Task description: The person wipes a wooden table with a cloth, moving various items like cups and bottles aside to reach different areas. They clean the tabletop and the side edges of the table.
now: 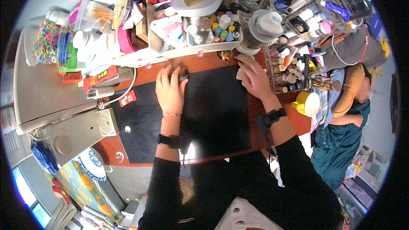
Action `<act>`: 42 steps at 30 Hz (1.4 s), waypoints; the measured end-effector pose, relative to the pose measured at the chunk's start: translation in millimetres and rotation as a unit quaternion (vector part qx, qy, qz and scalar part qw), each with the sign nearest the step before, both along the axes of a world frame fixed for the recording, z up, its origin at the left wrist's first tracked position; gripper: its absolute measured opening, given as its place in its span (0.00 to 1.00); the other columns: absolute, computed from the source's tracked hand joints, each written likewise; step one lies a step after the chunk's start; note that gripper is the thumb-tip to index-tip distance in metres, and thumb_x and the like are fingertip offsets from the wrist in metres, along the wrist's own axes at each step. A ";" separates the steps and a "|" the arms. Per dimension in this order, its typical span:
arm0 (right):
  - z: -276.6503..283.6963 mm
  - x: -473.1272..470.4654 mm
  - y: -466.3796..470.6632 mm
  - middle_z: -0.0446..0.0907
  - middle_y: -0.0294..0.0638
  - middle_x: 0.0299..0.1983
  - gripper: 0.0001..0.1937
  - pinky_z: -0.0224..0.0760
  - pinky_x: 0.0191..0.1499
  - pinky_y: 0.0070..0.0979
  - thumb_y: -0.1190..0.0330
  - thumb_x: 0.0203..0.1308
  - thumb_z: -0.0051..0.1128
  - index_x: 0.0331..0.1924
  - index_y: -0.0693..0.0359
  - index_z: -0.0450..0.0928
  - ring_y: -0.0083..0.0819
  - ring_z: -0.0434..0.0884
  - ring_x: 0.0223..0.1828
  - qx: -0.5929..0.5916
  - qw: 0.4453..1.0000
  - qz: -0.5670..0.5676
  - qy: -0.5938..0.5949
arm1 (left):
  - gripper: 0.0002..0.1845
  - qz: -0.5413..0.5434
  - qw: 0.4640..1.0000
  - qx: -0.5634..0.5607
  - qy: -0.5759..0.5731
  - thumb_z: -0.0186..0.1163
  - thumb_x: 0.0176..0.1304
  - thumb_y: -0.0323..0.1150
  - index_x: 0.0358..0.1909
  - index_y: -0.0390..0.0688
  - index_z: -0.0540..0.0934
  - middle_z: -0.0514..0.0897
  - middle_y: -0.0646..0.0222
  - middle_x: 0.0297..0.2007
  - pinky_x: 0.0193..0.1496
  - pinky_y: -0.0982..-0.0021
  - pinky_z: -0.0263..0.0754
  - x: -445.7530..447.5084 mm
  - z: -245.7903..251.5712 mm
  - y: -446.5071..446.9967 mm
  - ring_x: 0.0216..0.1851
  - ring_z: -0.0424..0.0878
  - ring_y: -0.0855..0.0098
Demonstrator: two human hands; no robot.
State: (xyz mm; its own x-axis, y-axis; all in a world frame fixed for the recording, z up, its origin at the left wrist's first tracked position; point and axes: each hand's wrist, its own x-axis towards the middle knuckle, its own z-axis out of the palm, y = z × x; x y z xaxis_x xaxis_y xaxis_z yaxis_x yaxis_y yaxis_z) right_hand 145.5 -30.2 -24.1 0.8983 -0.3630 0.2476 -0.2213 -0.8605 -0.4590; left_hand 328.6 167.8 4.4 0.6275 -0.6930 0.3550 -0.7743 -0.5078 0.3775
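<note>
A black desk mat [214, 111] lies on a reddish-brown wooden desk [207, 61]. At the mat's back edge, my left hand [170, 84] rests palm down, fingers spread, over a small dark brown item [181, 72] that is blurred and partly hidden; a grip on it cannot be made out. To the right of the mat, my right hand [254, 78] is over a crumpled pale item [239, 74], perhaps a cloth or tissue, and a beige piece [244, 58] shows at its fingertips. How firmly these are held is unclear. A small round container [224, 55] stands between the hands, near the back.
A white organizer [198, 48] full of bottles borders the back. Clear cosmetic racks [270, 70] and a yellow mug [308, 103] stand at right. A red packet [127, 98] and white cable [131, 86] lie at left. A person [345, 134] is beyond the desk at right.
</note>
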 end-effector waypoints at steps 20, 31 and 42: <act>-6.7 85.7 109.0 0.72 0.45 0.47 0.16 0.62 0.54 0.33 0.63 0.52 0.52 0.44 0.60 0.73 0.38 0.71 0.51 0.333 0.939 -0.066 -0.057 | 0.22 -0.248 0.966 -0.066 0.020 0.62 0.44 0.37 0.45 0.47 0.75 0.78 0.72 0.40 0.45 0.66 0.65 -35.3 31.4 -26.8 0.42 0.73 0.68; -35.0 57.5 91.5 0.59 0.39 0.61 0.22 0.49 0.63 0.35 0.59 0.58 0.45 0.58 0.47 0.63 0.38 0.56 0.64 0.196 0.976 0.094 0.024 | 0.20 -0.275 0.955 0.114 0.004 0.63 0.41 0.40 0.39 0.46 0.76 0.78 0.73 0.34 0.39 0.68 0.67 -94.8 -16.1 -169.0 0.39 0.73 0.69; -15.3 61.2 96.7 0.73 0.48 0.41 0.14 0.64 0.46 0.35 0.67 0.53 0.48 0.43 0.63 0.69 0.47 0.72 0.44 0.283 0.931 -0.145 -0.179 | 0.18 -0.186 0.967 -0.065 0.165 0.54 0.52 0.32 0.45 0.37 0.70 0.71 0.54 0.49 0.55 0.59 0.61 -52.3 0.1 -48.1 0.52 0.68 0.53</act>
